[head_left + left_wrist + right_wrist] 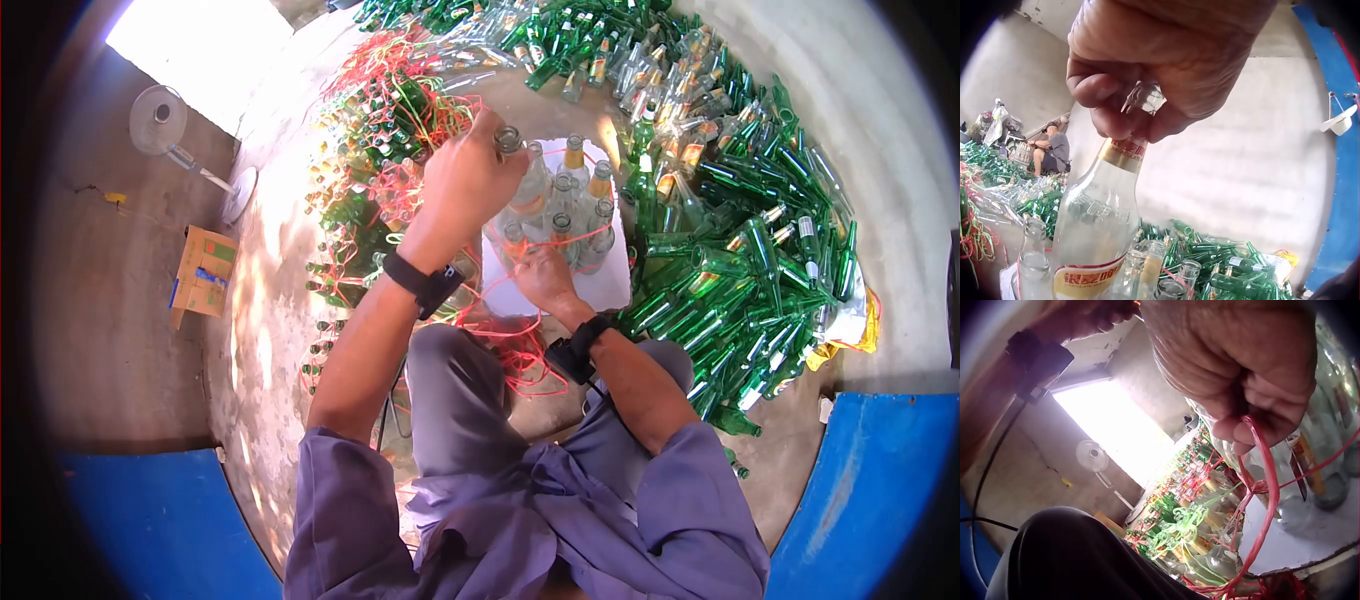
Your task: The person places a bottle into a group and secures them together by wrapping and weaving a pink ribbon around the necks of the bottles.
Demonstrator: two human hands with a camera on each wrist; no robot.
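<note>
My left hand (472, 172) (1163, 56) grips a clear glass bottle (1100, 219) by its neck; the bottle is upright with a red-and-yellow label. Several other clear bottles (562, 224) (1034, 265) stand close together on a white board (612, 290) (1285, 553). At their near side, my right hand (546, 280) (1241, 369) pinches a red plastic string (1267, 481) between thumb and fingers. The string runs around the bottles, with a knot or crossing just below the hand in the right wrist view. The far side of the string is partly hidden.
Piles of green bottles (740, 270) lie to the right and at the back. String-tied bottles (350, 210) stand on the left, and loose red string (520, 365) lies near my knees. Further left are a fan (158, 120) and a cardboard box (207, 272). Another person (1054, 150) sits further off.
</note>
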